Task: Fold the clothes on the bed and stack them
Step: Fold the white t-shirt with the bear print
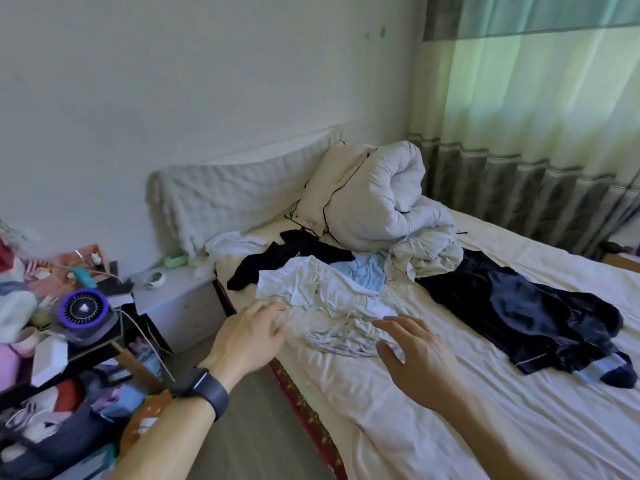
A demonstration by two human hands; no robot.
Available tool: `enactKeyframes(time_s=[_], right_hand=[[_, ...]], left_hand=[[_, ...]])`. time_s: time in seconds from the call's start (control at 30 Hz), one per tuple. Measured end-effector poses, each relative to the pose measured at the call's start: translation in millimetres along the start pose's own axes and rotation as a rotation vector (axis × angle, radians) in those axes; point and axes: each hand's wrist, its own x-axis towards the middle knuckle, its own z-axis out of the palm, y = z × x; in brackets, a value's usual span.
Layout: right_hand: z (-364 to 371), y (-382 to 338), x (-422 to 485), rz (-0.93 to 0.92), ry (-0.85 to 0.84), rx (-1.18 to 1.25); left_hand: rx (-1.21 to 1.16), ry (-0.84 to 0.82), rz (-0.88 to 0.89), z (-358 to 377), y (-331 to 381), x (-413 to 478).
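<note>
A crumpled white garment (322, 292) lies on the cream bed sheet (433, 410) near the bed's left edge. My left hand (251, 336), with a dark wristband, hovers at the garment's left edge with fingers straight. My right hand (415, 355) reaches over its near right part, fingers spread and relaxed. Behind it lie a light blue garment (369, 271), a black garment (277, 259) and a pale grey bundle (424, 258). Dark navy trousers (519, 313) spread out to the right, with a blue-and-navy sock (613, 374) at their near end.
A rolled white duvet (374, 199) sits at the head of the bed by a padded headboard (239, 199). A white nightstand (180, 292) and a cluttered black table with a round purple-ringed device (81, 310) stand left. Curtains (536, 133) hang behind the bed.
</note>
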Motion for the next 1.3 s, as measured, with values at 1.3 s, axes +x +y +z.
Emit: enactKeyframes(time_s=[1.3], right_hand=[[485.8,149.3,498.2,1.056,-0.663,0.146]], left_hand=[[0.267,-0.922,0.518,359.5,-282.0,645.2]])
